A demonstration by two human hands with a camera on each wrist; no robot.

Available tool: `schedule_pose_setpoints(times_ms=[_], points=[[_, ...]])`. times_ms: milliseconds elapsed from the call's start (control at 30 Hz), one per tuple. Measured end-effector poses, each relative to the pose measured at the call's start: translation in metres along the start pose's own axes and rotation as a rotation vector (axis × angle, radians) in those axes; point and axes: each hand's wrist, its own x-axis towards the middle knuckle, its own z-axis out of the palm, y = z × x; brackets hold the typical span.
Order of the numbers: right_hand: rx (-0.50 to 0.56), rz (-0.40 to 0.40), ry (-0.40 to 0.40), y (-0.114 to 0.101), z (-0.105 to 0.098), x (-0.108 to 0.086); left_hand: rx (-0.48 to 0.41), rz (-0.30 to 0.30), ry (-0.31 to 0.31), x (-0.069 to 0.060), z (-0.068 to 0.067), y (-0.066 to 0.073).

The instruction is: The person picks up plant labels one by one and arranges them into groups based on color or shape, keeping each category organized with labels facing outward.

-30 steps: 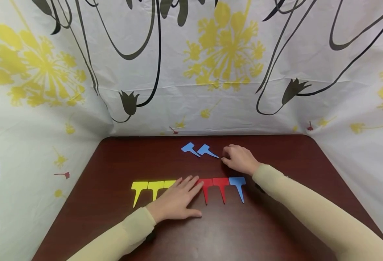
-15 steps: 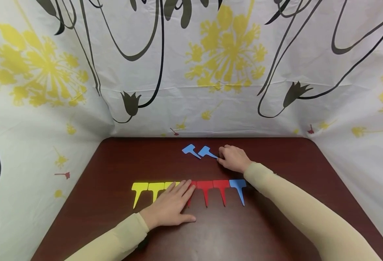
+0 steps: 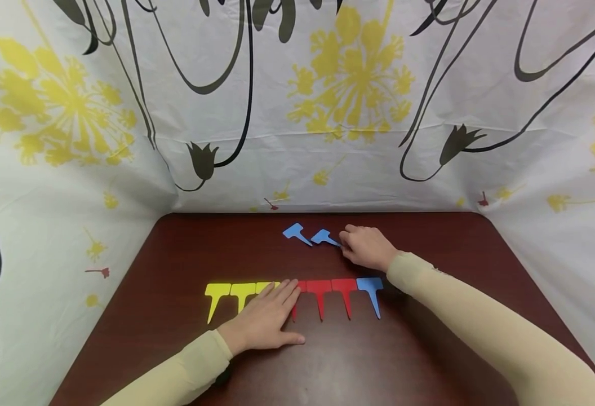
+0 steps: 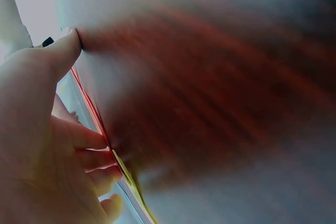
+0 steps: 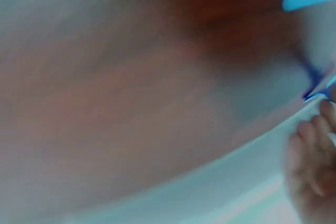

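Observation:
A row of T-shaped plastic plant labels lies across the table, stems toward me: yellow ones [image 3: 218, 290] at left, red ones [image 3: 319, 286] in the middle and a blue one [image 3: 369, 284] at the right end. My left hand [image 3: 263, 322] rests flat with fingers spread, covering parts of a yellow and a red label where the colours meet. Farther back, my right hand [image 3: 368, 248] pinches the narrow stem of a blue plant label [image 3: 322, 236], whose head looks slightly tilted. Another blue label [image 3: 293, 230] lies just left of it. The right wrist view is blurred.
The dark red-brown table [image 3: 186, 248] has rounded far corners. A white patterned cloth [image 3: 277, 152] hangs close behind it and along both sides.
My right hand has moved slightly left to the nearer blue label and taken its stem; that label has shifted and tipped a little. The left hand has slid slightly toward me and left.

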Motion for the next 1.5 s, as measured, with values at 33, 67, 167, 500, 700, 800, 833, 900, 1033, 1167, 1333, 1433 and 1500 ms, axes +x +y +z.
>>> schedule_pose_setpoints(times_ms=[33, 67, 167, 500, 700, 800, 833, 900, 1033, 1167, 1333, 1433, 1500], points=[[-0.055, -0.067, 0.042, 0.001, -0.002, 0.0, -0.005, 0.001, 0.001, 0.0, 0.0, 0.0], [-0.105, -0.134, 0.091, 0.003, -0.004, 0.0, -0.01, 0.001, 0.002, 0.0, 0.0, 0.0], [-0.197, -0.286, 0.232, 0.005, -0.014, 0.0, -0.021, -0.001, 0.001, -0.001, 0.0, -0.001], [-0.098, -0.316, 0.399, 0.008, -0.045, -0.027, -0.018, 0.004, 0.015, -0.002, 0.003, 0.0], [-0.102, -0.332, 0.454, 0.013, -0.063, -0.062, -0.029, 0.007, 0.01, 0.0, 0.003, 0.001], [-0.108, -0.34, 0.479, 0.012, -0.071, -0.08, -0.028, 0.008, 0.008, 0.0, 0.003, 0.001], [-0.11, -0.342, 0.485, 0.012, -0.073, -0.086, -0.027, 0.007, 0.008, 0.0, 0.002, 0.001], [-0.114, -0.345, 0.488, 0.011, -0.077, -0.098, -0.024, 0.006, 0.009, 0.0, 0.002, 0.001], [-0.108, -0.361, 0.508, 0.007, -0.082, -0.118, -0.016, 0.005, 0.009, 0.0, 0.002, 0.001], [-0.092, -0.363, 0.508, 0.002, -0.082, -0.134, -0.012, 0.004, 0.004, 0.0, 0.001, 0.001], [-0.08, -0.351, 0.466, -0.005, -0.074, -0.153, -0.018, -0.002, -0.002, 0.0, 0.001, 0.0], [-0.077, -0.334, 0.429, -0.008, -0.068, -0.163, -0.018, -0.001, -0.003, 0.001, 0.0, 0.0], [-0.074, -0.329, 0.413, -0.011, -0.065, -0.168, -0.017, 0.0, -0.002, 0.001, 0.0, 0.0]])
